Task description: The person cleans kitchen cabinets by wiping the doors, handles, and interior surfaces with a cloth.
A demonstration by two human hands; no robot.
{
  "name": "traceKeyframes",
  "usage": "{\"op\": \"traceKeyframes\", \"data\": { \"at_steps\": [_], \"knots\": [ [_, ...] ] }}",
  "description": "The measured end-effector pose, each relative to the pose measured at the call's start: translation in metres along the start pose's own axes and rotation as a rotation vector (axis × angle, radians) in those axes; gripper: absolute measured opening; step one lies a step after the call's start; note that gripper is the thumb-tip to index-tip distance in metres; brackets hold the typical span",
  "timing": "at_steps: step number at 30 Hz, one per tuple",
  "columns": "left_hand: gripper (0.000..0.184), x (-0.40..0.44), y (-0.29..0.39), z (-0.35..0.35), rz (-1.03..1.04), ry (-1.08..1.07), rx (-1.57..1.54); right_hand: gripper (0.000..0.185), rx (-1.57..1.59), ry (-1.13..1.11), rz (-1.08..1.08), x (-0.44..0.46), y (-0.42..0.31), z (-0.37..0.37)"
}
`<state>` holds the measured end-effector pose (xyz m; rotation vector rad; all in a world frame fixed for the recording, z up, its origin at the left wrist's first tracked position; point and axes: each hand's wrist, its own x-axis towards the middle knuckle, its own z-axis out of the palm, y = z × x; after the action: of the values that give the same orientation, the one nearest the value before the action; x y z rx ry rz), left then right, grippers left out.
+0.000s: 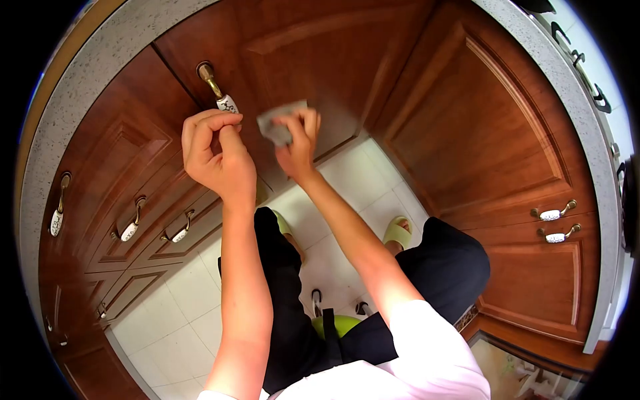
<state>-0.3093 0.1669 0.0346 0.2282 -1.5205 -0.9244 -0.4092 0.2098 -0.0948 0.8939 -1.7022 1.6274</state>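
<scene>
My left hand (217, 150) is closed at the lower end of a brass and white cabinet handle (211, 80), its thumb and forefinger pinched together near the white part. A grey cloth (277, 123) is in my right hand (300, 137), blurred, its fingers closed on it. The cloth lies against or just in front of the reddish-brown cabinet door (320, 73); contact cannot be made out.
More cabinet doors with handles stand at the left and a door (480, 127) at the right, under a grey speckled countertop (77, 80). Below are my knees, green slippers (398, 232), a green seat (337, 325) and the tiled floor (190, 333).
</scene>
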Motion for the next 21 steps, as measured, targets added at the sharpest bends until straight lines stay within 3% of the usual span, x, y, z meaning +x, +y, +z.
{"op": "traceKeyframes", "data": {
  "at_steps": [5, 9, 17, 18, 21],
  "knots": [
    [0.019, -0.007, 0.005, 0.007, 0.036, -0.054, 0.028, 0.035, -0.001, 0.119, -0.297, 0.13, -0.043, 0.002],
    [0.019, -0.006, 0.003, 0.008, 0.078, -0.074, 0.041, 0.03, -0.024, 0.06, -0.316, 0.114, -0.019, -0.008],
    [0.018, -0.002, -0.002, 0.01, 0.125, -0.038, 0.027, 0.04, -0.155, -0.224, 0.255, -0.09, 0.102, -0.045],
    [0.018, -0.002, -0.002, 0.01, 0.124, -0.038, 0.029, 0.042, -0.141, -0.261, 0.316, -0.093, 0.11, -0.046],
    [0.018, 0.001, 0.0, 0.012, 0.129, -0.021, 0.005, 0.038, -0.194, -0.134, 0.217, -0.039, 0.071, -0.039]
  ]
}}
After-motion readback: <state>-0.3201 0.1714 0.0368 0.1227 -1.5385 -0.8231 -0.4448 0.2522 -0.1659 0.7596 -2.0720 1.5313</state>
